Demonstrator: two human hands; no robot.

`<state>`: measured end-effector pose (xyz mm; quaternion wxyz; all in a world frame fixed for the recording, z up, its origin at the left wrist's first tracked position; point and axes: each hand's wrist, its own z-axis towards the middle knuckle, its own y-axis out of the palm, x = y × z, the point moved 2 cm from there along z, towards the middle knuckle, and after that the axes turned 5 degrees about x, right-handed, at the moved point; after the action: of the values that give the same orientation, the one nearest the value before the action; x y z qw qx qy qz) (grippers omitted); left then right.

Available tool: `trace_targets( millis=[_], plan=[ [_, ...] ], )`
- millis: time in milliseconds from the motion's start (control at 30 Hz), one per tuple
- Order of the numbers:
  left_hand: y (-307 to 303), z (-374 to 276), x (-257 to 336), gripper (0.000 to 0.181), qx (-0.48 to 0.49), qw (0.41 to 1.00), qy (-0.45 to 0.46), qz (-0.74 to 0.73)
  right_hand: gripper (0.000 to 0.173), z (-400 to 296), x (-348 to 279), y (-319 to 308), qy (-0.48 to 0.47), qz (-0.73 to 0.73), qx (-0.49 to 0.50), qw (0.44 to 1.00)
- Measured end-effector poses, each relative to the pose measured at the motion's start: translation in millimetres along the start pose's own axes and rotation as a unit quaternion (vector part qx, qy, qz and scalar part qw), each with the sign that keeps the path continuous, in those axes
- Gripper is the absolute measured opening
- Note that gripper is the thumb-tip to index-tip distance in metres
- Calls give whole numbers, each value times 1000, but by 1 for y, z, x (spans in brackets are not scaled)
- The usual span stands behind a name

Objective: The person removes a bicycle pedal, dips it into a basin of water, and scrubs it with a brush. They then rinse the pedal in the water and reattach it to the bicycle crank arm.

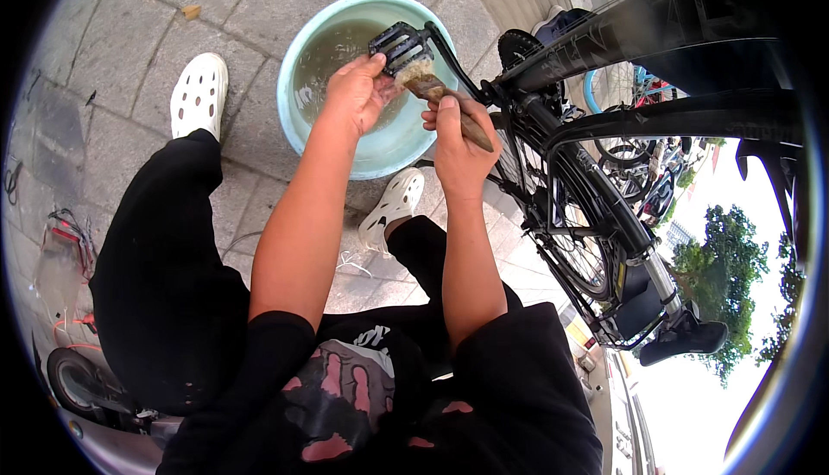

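Observation:
My left hand [355, 93] grips the outer edge of a black bicycle pedal [400, 42] with thumb and fingers. In my right hand [461, 135] is a flat wooden-handled paintbrush [426, 86]. Its pale, wet-looking bristles touch the near side of the pedal. The pedal hangs on its crank arm [451, 60] above a light blue plastic basin [289, 96] holding murky water. On the right stands the black bicycle [583, 57] to which the crank belongs.
My white clogs [199, 86] rest on stone paving either side of the basin's near part. Another person's leg and shoe [550, 21] show beyond the bicycle. More bicycles [625, 151] stand behind it. Cables [74, 235] and a wheel [71, 381] lie at lower left.

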<state>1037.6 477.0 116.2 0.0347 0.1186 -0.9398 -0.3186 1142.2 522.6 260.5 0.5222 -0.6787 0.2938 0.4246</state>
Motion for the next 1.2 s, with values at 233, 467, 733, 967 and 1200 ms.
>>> trace_targets(
  millis=[233,467,733,967,1200],
  plan=[
    [3,-2,-6,21,5,1000,25,-7,15,16,3,23,-193,-177,-103,960],
    [-3,4,-12,20,4,998,56,1,10,18,-1,29,-273,-208,-139,929],
    [0,5,-12,21,3,998,55,-6,14,22,0,26,-286,-219,-147,921],
    [5,0,-11,26,24,999,46,-9,32,61,7,8,92,-29,25,995],
    [1,6,-10,24,23,999,47,-2,31,65,-4,29,44,11,25,999]
  ],
)
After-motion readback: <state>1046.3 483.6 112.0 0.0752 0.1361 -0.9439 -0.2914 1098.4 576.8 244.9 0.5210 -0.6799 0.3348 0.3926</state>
